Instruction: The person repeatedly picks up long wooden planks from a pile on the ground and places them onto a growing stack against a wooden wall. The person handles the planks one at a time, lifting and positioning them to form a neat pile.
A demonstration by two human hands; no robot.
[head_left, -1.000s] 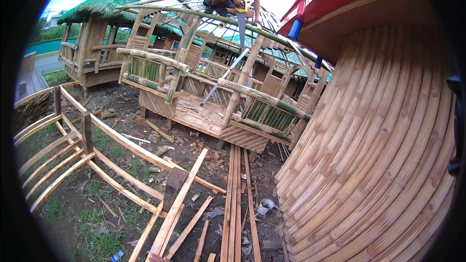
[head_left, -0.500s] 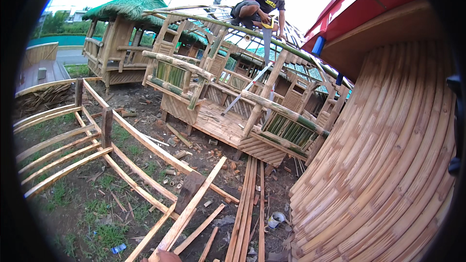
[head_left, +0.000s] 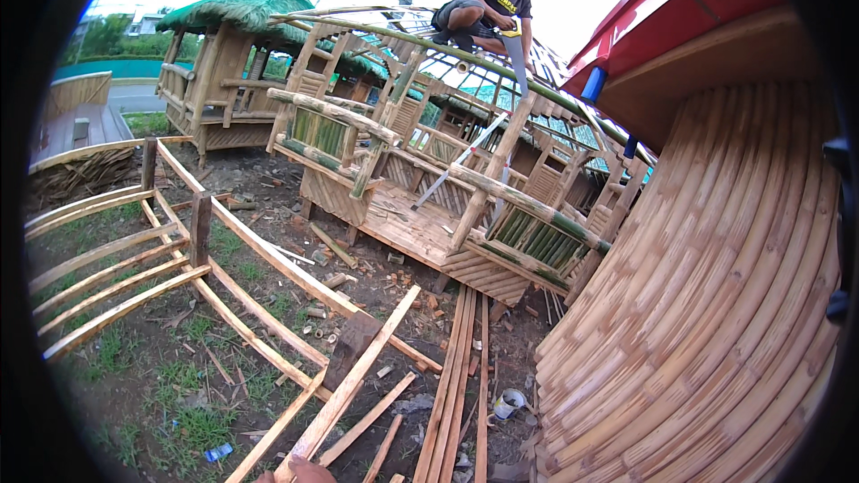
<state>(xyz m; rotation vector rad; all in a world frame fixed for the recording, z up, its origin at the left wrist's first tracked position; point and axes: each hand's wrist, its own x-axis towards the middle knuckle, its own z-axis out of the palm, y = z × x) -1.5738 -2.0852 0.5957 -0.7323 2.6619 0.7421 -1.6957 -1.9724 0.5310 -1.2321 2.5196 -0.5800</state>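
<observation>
At the lower edge, only part of a hand shows, most likely my left hand (head_left: 310, 470), wrapped at the near end of a pale wooden plank (head_left: 362, 367). A small bit of skin also shows on the plank's left side. The plank slants up and away, its middle lying across a dark wooden post (head_left: 353, 349) of a slatted timber frame (head_left: 268, 259). I see no other hand of mine. Beyond, a person (head_left: 501, 4) crouches on the bamboo roof frame, holding a yellow-handled handsaw (head_left: 516, 58) that points down at an upright post.
A half-built bamboo hut (head_left: 412, 224) with a metal brace leaning in it stands ahead. Curved bamboo cladding (head_left: 689, 304) under a red roof edge (head_left: 662, 9) rises close on the right. Long wood strips (head_left: 452, 385) and a small can (head_left: 509, 403) lie on the ground, among scraps.
The view has shifted slightly. The person on the roof has moved the saw a little to the right and tilted it. My visible hand stays at the plank's near end.
</observation>
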